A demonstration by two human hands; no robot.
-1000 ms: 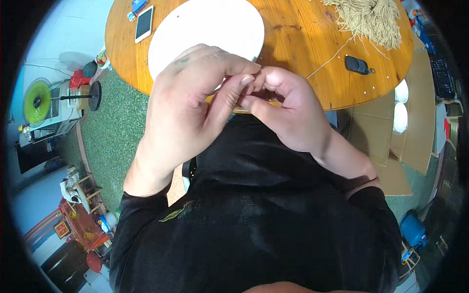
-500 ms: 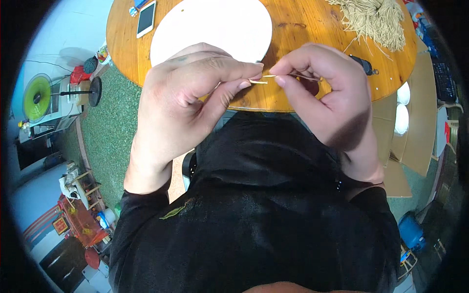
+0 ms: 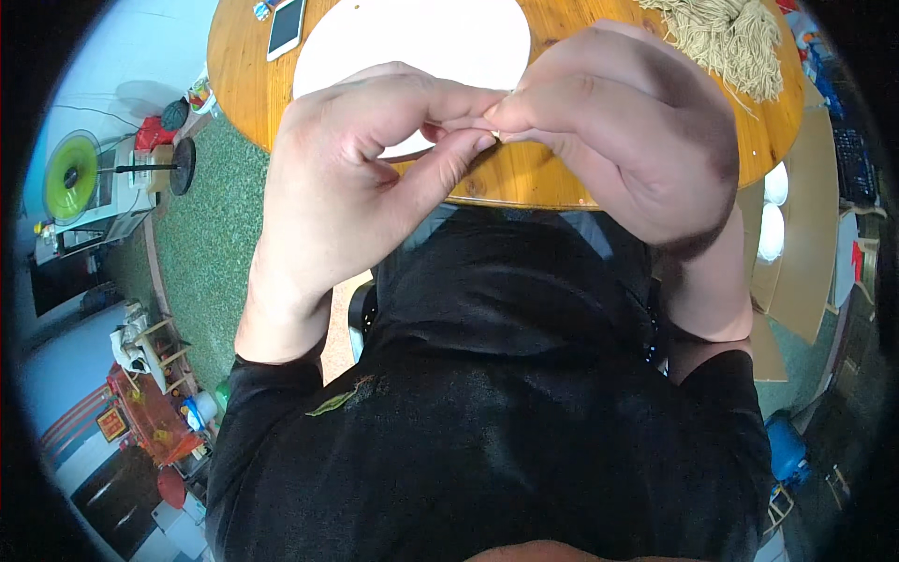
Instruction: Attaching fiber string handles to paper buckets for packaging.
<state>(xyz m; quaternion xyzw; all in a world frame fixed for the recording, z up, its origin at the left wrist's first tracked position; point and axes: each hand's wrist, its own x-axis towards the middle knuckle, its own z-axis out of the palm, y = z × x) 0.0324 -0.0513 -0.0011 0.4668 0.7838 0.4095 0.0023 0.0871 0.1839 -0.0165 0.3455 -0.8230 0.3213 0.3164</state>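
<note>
Over the near edge of the round wooden table, my two hands meet at their fingertips. My left hand (image 3: 351, 169) pinches a thin pale cord (image 3: 495, 138) between thumb and forefinger; only a tiny bit shows at the tips. From the other side, my right hand (image 3: 646, 140) is turned knuckles up, with thumb and fingertips closed at that same spot. Its fingers hide most of the cord, so how the ends lie together cannot be made out. Behind my left hand lies a large round white sheet or board (image 3: 412, 42).
A heap of tan cords (image 3: 726, 47) lies at the table's far right. A white phone (image 3: 286, 28) rests on the wooden table (image 3: 245, 80) at the far left. Beyond the table stand a green-bladed fan (image 3: 73, 176) on the left and cardboard (image 3: 803, 234) on the right.
My right hand has moved left and rolled over, bringing its fingertips against my left hand's. The cord ends, visible apart before, are now mostly covered. My left hand has barely shifted.
</note>
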